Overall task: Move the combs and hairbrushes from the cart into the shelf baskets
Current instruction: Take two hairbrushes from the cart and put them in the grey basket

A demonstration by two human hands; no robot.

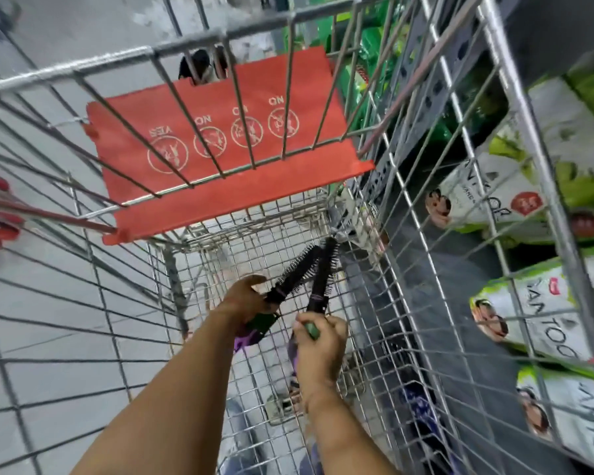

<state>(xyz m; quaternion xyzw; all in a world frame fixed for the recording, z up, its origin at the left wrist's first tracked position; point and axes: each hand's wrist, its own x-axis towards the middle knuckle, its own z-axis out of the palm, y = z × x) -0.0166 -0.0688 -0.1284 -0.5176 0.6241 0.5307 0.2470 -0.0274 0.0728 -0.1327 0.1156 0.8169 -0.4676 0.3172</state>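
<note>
Both my arms reach down into a wire shopping cart [384, 303]. My left hand [246, 299] grips the handle of a black round hairbrush [297, 269] with a purple and green card at its base. My right hand [319, 341] is closed on the handle of a second black round hairbrush [324, 272], also with a purple card. The two brush heads cross just above the cart's mesh floor. No comb and no shelf basket can be made out.
A red fold-down child seat flap [227, 142] hangs across the cart's upper part. Shelves with green and white boxes [515, 186] stand close on the right, behind the cart's wire side. Grey tiled floor [48, 303] lies to the left.
</note>
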